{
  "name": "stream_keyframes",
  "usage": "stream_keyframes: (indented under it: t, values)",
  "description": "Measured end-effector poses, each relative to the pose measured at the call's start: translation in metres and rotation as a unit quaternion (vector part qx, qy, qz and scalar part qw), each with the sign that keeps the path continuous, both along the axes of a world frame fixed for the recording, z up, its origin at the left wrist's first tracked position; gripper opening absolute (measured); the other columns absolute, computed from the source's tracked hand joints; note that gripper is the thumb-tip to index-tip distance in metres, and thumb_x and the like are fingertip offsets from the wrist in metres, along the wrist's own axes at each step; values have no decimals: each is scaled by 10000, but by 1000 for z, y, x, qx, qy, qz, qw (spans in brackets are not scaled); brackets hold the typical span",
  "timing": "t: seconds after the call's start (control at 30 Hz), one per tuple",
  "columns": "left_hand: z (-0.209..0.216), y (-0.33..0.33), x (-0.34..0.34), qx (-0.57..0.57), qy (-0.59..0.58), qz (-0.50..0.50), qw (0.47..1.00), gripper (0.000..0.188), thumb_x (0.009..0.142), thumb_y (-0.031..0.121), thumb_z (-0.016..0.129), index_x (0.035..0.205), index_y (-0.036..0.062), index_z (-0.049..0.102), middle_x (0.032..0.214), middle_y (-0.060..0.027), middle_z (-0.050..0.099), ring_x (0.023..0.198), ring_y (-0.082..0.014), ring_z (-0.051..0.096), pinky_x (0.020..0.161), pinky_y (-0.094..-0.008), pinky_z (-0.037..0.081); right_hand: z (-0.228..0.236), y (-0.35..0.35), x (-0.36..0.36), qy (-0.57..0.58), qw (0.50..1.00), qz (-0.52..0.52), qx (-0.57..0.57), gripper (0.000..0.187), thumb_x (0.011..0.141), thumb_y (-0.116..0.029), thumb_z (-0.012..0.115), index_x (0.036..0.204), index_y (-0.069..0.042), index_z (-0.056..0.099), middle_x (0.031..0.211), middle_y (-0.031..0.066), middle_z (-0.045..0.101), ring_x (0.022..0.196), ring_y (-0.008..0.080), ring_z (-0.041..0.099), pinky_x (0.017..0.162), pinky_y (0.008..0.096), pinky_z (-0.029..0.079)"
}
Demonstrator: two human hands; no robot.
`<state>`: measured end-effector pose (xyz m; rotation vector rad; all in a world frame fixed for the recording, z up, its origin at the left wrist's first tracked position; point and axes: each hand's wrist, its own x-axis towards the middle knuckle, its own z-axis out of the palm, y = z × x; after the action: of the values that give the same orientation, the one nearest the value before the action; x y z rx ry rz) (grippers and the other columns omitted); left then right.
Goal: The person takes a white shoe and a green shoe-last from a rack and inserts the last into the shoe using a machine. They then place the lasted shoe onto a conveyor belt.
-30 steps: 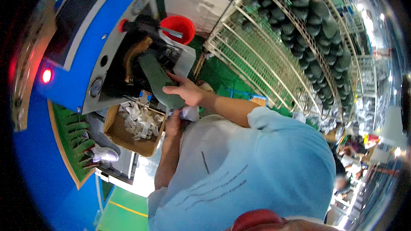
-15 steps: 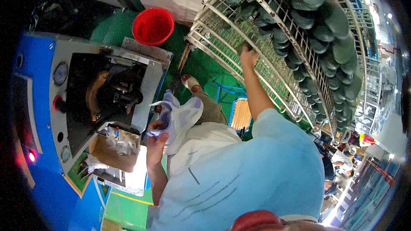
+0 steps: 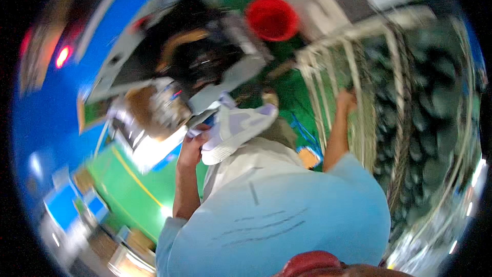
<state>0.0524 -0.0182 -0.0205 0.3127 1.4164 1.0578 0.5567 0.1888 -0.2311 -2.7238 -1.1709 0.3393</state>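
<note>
My left hand (image 3: 192,147) grips a white and lavender sneaker (image 3: 237,127) by its collar end, with the toe toward the upper right and the thick white sole toward my body. To the right, my arm reaches out to a pale wire rack (image 3: 352,61). Beside its bars is my right hand (image 3: 347,100), its fingers smeared by motion, so whether they hold anything is unclear. Many dark rounded pieces (image 3: 428,118), which look like shoe lasts, fill the rack's far right side.
A machine with a dark open cavity (image 3: 197,59) stands at left, a cardboard box (image 3: 143,110) of small parts beside it. A red bucket (image 3: 271,19) sits beyond. A small stool (image 3: 309,157) stands on the green floor (image 3: 130,184) near the rack.
The whole view has swung round, and the picture is blurred. My left hand still has the sneaker, now with its side and sole showing more. My right arm stays stretched to the rack.
</note>
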Motion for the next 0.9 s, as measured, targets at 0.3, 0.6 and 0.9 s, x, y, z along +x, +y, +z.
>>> stream_keyframes:
  t: [0.3, 0.6, 0.9]
  values:
    - [14, -157, -208, 212, 24, 385, 898, 342, 869, 162, 654, 1156, -17, 603, 1159, -115, 648, 1025, -254, 650, 985, -412, 500, 202, -7, -298, 411, 698, 537, 237, 220, 1002, -109, 616, 1129, 43, 712, 1039, 133, 754, 917, 155, 709, 788, 292, 555]
    - [-166, -265, -285, -349, 500, 110, 785, 334, 811, 363, 733, 883, 36, 742, 1052, -208, 713, 954, -344, 692, 818, -459, 537, 353, 1, -600, 160, 478, 683, 529, 463, 926, -210, 681, 1314, 29, 595, 1390, 225, 573, 1345, 377, 503, 1129, 481, 363]
    - [-102, -100, -514, -103, 114, 215, 965, 709, 798, 577, 772, 1124, -42, 652, 969, -177, 696, 803, -277, 687, 709, -420, 562, 311, 2, -641, -127, 543, 580, 594, 513, 997, -442, 513, 1279, -21, 591, 1341, 179, 616, 1278, 327, 541, 1099, 441, 313]
